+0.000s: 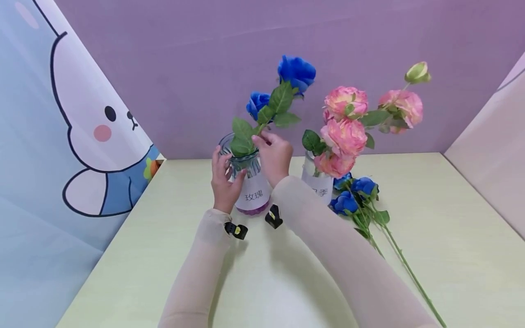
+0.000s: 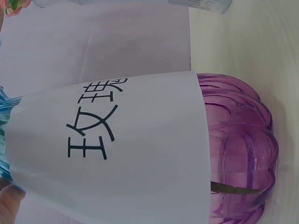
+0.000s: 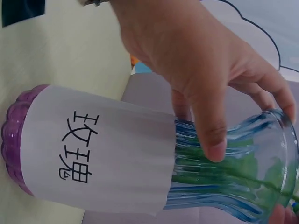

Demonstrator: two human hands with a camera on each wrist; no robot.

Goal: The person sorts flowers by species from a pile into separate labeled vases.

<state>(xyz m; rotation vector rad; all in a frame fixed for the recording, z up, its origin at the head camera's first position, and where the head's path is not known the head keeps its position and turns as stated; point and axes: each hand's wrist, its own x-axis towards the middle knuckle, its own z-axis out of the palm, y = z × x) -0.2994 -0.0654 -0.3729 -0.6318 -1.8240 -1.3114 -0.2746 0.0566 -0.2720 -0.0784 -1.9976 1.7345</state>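
A ribbed glass vase (image 1: 254, 211), bluish at the neck and purple at the base, stands upright with a white paper label (image 3: 98, 149) round it. My left hand (image 1: 225, 178) holds its neck from the left, thumb in front, as the right wrist view also shows. Above the rim, my right hand (image 1: 276, 155) pinches the leafy green stem of a blue rose (image 1: 296, 74). Another blue bloom (image 1: 257, 104) sits just lower; whether it shares that stem I cannot tell. Through the purple glass, a stem end (image 2: 233, 188) shows in the left wrist view.
Right of the vase stands a second labelled glass vase (image 1: 310, 168) with pink flowers (image 1: 346, 136) and a bud. Several blue roses (image 1: 344, 202) lie on the table (image 1: 459, 237) beside it, stems towards the front right. A purple backdrop (image 1: 184, 82) rises behind.
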